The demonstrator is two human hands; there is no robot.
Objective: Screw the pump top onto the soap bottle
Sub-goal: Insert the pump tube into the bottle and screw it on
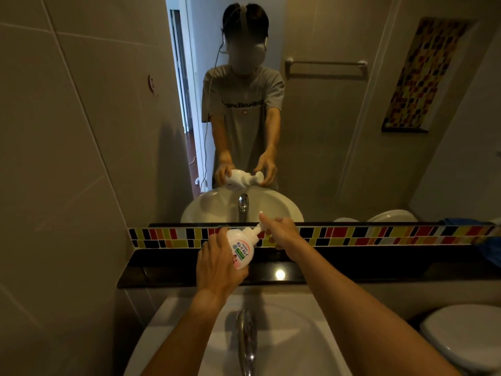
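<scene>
While left hand (217, 263) is wrapping soap bottle (240, 248) above sink's (173, 316) back edge, we're pinching pump top (259, 227) with right hand (282, 233), judging screwing underway; next needing further twisting.

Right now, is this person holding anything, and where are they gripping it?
Yes. The left hand wraps the body of the soap bottle, tilted over the sink; the right hand grips the pump top at its neck.

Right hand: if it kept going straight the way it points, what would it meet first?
The right hand, gripping the pump top, points forward and slightly left; past it comes probably the coloured tile strip or the mirror just above, though depth is unclear.
</scene>
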